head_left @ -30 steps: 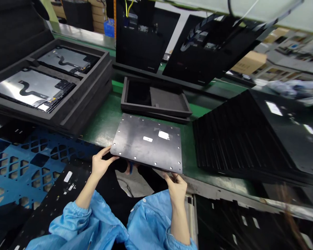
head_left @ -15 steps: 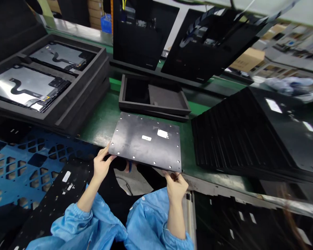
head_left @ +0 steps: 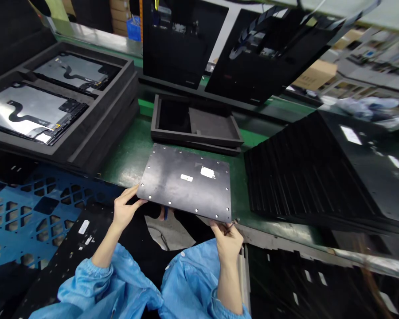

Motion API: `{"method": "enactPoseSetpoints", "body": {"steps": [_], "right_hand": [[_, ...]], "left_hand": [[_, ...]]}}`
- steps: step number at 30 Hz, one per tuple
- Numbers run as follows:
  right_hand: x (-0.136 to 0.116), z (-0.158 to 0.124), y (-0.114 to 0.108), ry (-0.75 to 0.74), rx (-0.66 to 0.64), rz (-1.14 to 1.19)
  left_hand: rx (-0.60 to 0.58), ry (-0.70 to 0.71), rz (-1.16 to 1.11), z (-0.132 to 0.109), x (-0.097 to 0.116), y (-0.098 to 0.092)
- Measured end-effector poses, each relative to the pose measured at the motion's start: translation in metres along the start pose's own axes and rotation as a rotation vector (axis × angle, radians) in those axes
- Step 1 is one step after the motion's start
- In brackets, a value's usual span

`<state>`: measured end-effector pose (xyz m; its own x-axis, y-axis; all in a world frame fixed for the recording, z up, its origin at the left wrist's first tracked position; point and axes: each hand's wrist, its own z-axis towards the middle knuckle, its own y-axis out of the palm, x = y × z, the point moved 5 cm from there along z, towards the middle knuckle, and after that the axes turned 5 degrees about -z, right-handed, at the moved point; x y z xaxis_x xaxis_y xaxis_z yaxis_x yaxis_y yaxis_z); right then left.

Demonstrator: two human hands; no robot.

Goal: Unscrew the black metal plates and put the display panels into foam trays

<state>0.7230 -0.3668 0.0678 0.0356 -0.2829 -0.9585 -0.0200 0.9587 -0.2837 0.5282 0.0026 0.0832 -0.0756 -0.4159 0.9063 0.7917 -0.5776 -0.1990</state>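
Note:
A flat black panel (head_left: 182, 181) with round holes along its edges and two white labels lies face up over the front of the green bench, tilted slightly. My left hand (head_left: 123, 208) pinches its near left corner between thumb and fingers. At the near right corner, my right hand (head_left: 226, 239) grips the panel's edge, fingers curled under it. A small dark, thin object (head_left: 234, 222) sticks out by the right fingertips; its kind I cannot make out. The undersides of the panel and the fingertips there are hidden.
Behind the panel is a grey foam tray (head_left: 199, 141). To the left, a foam case (head_left: 101, 104) holds screen assemblies (head_left: 36, 108). Many black panels (head_left: 286, 177) stand stacked at right. Two big black screens (head_left: 182, 48) lean at the back. A blue plastic pallet (head_left: 29, 208) lies lower left.
My left hand has shifted slightly left and down at the panel's corner. My right hand has turned a little outward, and the thin dark object shows more. The panel has barely moved.

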Motion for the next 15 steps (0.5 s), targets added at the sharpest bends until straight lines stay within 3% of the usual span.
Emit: {"method": "enactPoseSetpoints", "body": {"steps": [7, 15], "right_hand": [[-0.006, -0.003, 0.003, 0.003, 0.096, -0.043], [-0.016, -0.008, -0.005, -0.011, 0.096, 0.003]], "left_hand": [[0.009, 0.062, 0.028, 0.005, 0.006, -0.005], [-0.055, -0.075, -0.048, 0.004, 0.007, -0.002]]}}
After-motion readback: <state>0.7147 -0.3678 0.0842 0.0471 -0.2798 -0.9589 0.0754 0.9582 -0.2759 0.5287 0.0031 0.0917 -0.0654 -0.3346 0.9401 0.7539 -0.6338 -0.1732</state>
